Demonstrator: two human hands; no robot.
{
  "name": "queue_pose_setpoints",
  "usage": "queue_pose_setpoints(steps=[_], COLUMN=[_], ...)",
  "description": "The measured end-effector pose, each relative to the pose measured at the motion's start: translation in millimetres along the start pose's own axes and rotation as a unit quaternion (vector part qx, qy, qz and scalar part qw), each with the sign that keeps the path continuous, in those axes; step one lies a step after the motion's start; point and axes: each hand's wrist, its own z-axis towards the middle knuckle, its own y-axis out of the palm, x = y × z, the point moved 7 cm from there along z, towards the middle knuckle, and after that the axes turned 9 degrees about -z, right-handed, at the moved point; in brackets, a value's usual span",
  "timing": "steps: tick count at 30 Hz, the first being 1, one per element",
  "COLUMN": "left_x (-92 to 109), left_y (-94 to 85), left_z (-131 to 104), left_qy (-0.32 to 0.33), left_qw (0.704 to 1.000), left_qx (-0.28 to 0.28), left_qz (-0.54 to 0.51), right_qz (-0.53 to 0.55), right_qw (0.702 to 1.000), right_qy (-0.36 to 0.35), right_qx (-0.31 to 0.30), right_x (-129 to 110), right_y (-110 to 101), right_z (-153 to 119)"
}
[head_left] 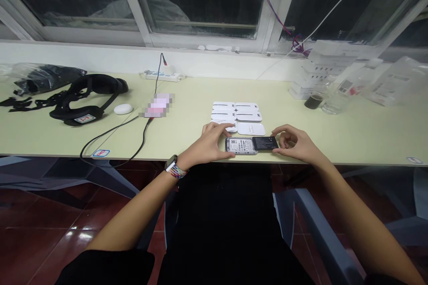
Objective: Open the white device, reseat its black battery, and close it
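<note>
Near the table's front edge lies a small grey device (241, 146) with a white printed label in its open back. My left hand (210, 142) grips its left end between thumb and fingers. A black battery (265, 143) adjoins the device's right end, its outer end pinched by my right hand (294, 144). Whether the battery overlaps the device's edge is hard to tell. Just behind them, several white rounded covers (249, 116) lie in two columns, some with black marks; my left fingers are close to the nearest left one.
A black headset (90, 98), a white oval object (123, 109) and black cables are at the left. A power strip (162, 76) sits by the wall. White boxes (321, 69), a cup of dark liquid (313, 100) and a clear bottle (334, 102) stand at the back right.
</note>
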Motion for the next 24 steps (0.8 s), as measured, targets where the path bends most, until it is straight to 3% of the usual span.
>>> queue_pose_setpoints(steps=[12,17,24], left_x=[-1.2,1.6,4.3], left_y=[0.2,-0.7,-1.8], left_z=[-1.0,-1.5,-2.4], left_qy=[0.002,0.002,-0.008], left_qw=[1.0,1.0,1.0], left_qx=[-0.004,-0.001,0.001], left_qz=[0.009,0.01,0.009], right_qz=[0.05,0.076,0.028], right_qw=[0.99,0.99,0.986], right_qy=[-0.113,-0.114,-0.16], right_qx=[0.073,0.035,-0.041], right_x=[-37.6,-62.7,-86.6], right_y=[10.7,23.1,66.8], right_z=[22.8,38.6,60.6])
